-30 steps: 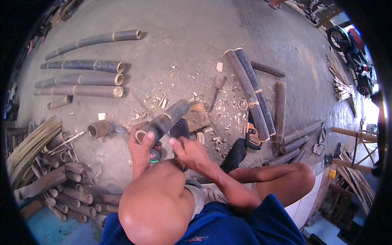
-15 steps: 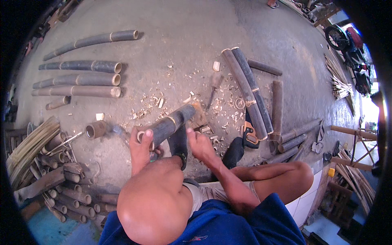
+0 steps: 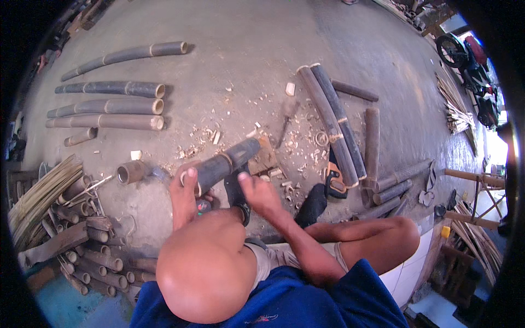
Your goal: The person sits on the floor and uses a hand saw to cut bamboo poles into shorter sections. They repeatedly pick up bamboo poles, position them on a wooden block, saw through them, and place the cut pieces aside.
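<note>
A dark bamboo tube (image 3: 210,172) with one pale ring round its middle slants across in front of me, its far end against a wooden block (image 3: 265,157). My left hand (image 3: 185,188) is closed round the near end, thumb on top. Just to the right of the tube, my right hand (image 3: 261,194) is curled shut and slightly blurred. Whatever is inside those fingers, if anything, is hidden. Pale bamboo chips (image 3: 188,152) are scattered about. Beyond the block lies a wooden-handled tool (image 3: 287,116) with a dark narrow shaft.
Several long bamboo poles (image 3: 104,121) lie at far left, with a short cut tube (image 3: 131,172) nearer. Two leaning poles (image 3: 332,120) cover part of a saw (image 3: 336,183) at right. A bamboo pile (image 3: 98,262) fills the near left. A motorbike (image 3: 470,71) stands far right.
My right hand has moved a little left and down, closer to the tube. The tube has shifted slightly, and its near open end faces me less.
</note>
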A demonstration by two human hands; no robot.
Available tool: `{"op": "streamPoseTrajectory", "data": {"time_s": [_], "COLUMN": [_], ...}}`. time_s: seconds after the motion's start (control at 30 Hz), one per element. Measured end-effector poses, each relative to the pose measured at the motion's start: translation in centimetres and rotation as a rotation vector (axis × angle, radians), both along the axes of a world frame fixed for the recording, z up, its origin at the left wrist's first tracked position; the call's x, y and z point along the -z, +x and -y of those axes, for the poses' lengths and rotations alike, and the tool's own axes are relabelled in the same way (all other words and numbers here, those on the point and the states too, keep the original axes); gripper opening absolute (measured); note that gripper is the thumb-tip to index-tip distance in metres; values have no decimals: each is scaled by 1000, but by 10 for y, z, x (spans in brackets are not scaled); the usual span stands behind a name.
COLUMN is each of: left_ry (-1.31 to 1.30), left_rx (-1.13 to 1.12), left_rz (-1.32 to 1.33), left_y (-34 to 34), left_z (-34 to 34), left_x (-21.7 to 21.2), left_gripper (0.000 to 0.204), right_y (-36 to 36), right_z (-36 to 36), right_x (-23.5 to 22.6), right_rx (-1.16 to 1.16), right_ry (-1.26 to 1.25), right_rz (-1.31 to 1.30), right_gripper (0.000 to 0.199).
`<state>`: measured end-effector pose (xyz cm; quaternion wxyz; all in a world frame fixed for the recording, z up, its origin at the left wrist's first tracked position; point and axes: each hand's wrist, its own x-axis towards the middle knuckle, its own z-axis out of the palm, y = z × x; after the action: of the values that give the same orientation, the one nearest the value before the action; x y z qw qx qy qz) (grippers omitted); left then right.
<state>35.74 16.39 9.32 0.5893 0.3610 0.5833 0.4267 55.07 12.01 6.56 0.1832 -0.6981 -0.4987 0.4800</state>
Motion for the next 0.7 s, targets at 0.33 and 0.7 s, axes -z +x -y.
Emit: {"op": "streamPoseTrajectory", "data": {"time_s": [0.33,0.7], "left_ry": [-104,-209], "left_rx": [-79,-219], "left_rz": [-1,-10], "left_y": [13,25], "left_z": [0,-5], "left_x": [-7,-13], "left_gripper": [43,48], "right_y": [-3,-10], "right_z": [4,-1], "right_x": [10,15], "right_rx": [184,-119], "right_ry": [83,6], "right_rz": [-15,-3], "right_gripper": [64,70]}}
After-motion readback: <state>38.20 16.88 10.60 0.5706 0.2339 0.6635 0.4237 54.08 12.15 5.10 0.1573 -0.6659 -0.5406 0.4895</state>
